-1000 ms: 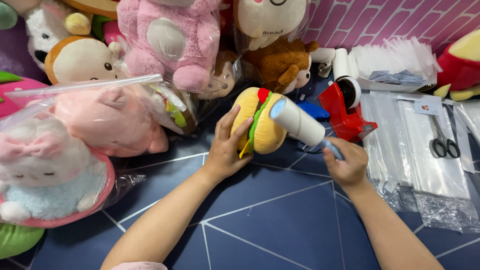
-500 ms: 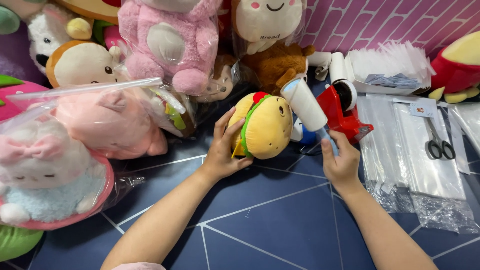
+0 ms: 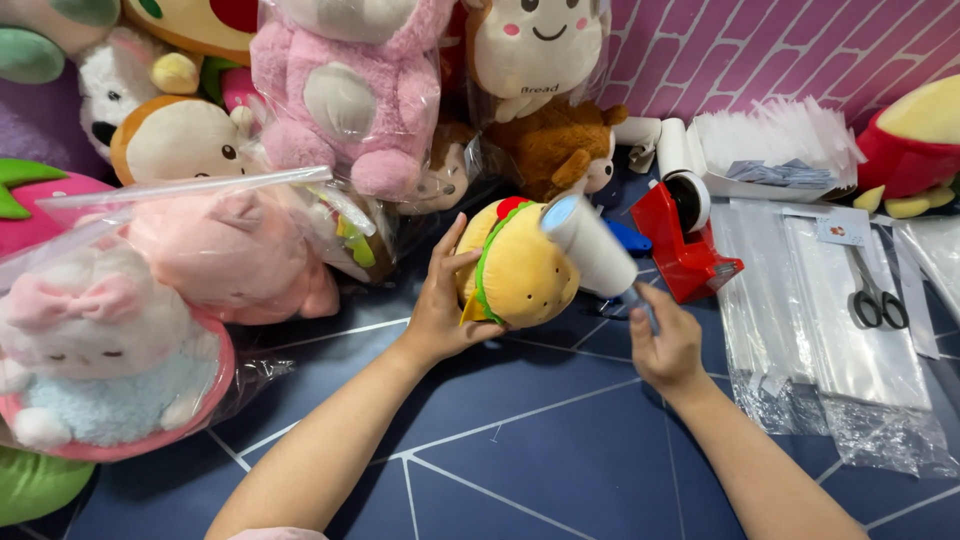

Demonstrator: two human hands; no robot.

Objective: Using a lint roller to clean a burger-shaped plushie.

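Note:
My left hand (image 3: 440, 300) grips a yellow burger-shaped plush toy (image 3: 520, 270) from its left side and holds it above the dark blue floor. My right hand (image 3: 665, 345) holds the handle of a white lint roller (image 3: 590, 245), whose roll lies against the plush's upper right side. The roller's handle is mostly hidden inside my fist.
Bagged plush toys crowd the left and back, among them a pink pig (image 3: 235, 250) and a pink bear (image 3: 350, 85). A red tape dispenser (image 3: 685, 245) stands just right of the roller. Clear plastic bags (image 3: 830, 330) with scissors (image 3: 875, 295) lie at the right.
The burger plush has turned in my left hand and sits slightly lower. The lint roller has swung from pointing right of the plush to lying across its upper right side.

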